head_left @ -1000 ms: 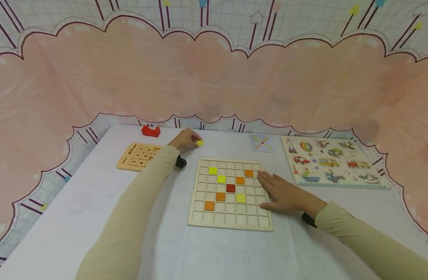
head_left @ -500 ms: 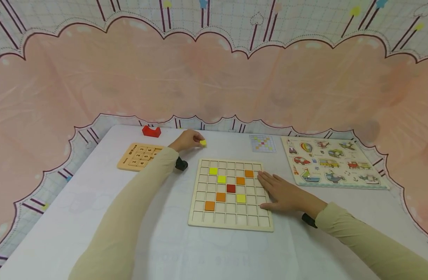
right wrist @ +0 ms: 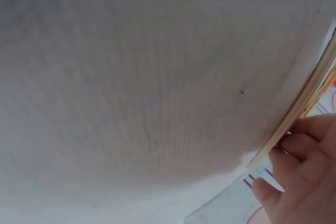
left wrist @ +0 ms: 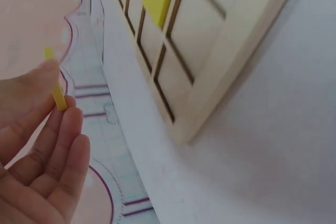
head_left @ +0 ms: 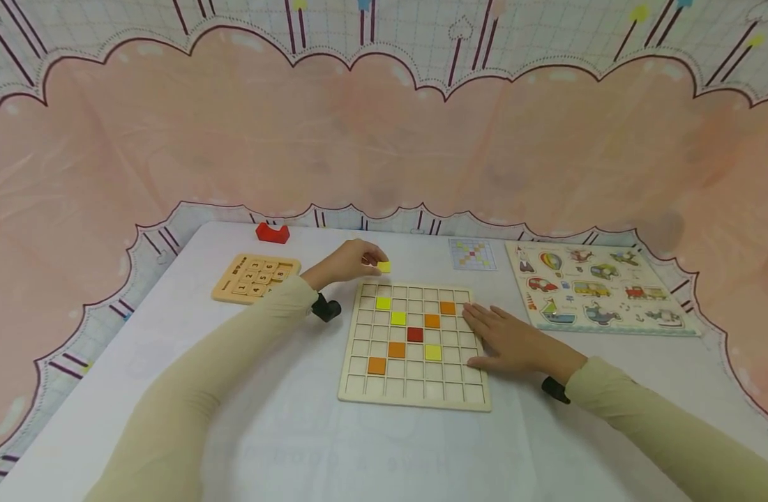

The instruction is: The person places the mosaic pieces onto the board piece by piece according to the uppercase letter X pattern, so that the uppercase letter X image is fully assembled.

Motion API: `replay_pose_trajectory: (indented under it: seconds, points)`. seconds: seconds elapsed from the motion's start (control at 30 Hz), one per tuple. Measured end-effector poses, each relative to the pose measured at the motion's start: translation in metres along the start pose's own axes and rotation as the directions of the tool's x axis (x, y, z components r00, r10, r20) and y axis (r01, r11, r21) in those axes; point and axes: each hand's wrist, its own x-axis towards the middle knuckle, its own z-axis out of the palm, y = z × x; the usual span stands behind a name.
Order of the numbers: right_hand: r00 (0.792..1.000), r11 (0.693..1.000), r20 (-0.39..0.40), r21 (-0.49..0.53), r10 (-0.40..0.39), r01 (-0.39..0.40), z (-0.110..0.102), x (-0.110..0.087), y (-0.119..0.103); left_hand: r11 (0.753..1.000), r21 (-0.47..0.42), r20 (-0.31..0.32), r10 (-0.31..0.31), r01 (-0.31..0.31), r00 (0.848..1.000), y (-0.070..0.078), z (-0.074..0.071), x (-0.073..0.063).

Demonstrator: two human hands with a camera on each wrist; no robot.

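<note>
My left hand (head_left: 354,261) pinches a yellow square tile (head_left: 384,267) between thumb and fingers, just beyond the far left edge of the wooden grid board (head_left: 415,402). In the left wrist view the thin tile (left wrist: 59,94) stands edge-on between thumb and fingertips, apart from the board. Orange tiles (head_left: 377,365), yellow tiles (head_left: 432,353) and one red tile (head_left: 415,335) sit in the board's cells along two crossing diagonals. My right hand (head_left: 509,341) rests with extended fingers on the board's right edge; the right wrist view shows its fingers against that edge.
Behind the board lies a small pattern card (head_left: 472,254). To the right is a picture puzzle board (head_left: 600,287) with vehicles. A number puzzle (head_left: 252,277) lies at left, partly behind the left sleeve, and a red block (head_left: 273,233) stands at the back left.
My left hand has moved right and slightly nearer with the yellow tile, from the back of the table to the board's far edge. My right hand stays on the board.
</note>
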Motion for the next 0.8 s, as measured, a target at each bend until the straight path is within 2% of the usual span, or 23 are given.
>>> replay_pose_trajectory:
  seconds: [0.2,0.33,0.43,0.67,0.8]
  points:
    - [1.000,0.999,-0.018,-0.039,-0.024,0.024,-0.003,0.002,0.002,0.999,0.028,0.012,0.044,-0.044,0.999,0.016,0.011,-0.018]
    - [0.998,0.996,-0.055,-0.081,-0.044,0.039,-0.002,0.005,0.004,0.997,0.022,0.024,0.068,-0.069,0.997,0.026,0.019,-0.028]
    - [0.998,0.995,-0.053,-0.095,-0.039,0.034,-0.003,0.007,0.004,0.996,0.006,0.042,0.093,-0.093,0.995,0.035,0.026,-0.035]
    - [0.999,0.997,-0.033,-0.070,-0.031,0.029,-0.003,0.007,0.003,0.988,-0.016,0.083,0.156,-0.155,0.984,0.053,0.047,-0.042]
    - [0.999,0.998,-0.031,-0.054,-0.025,0.024,-0.003,0.007,0.002,0.986,-0.038,0.111,0.167,-0.163,0.980,0.062,0.061,-0.043]
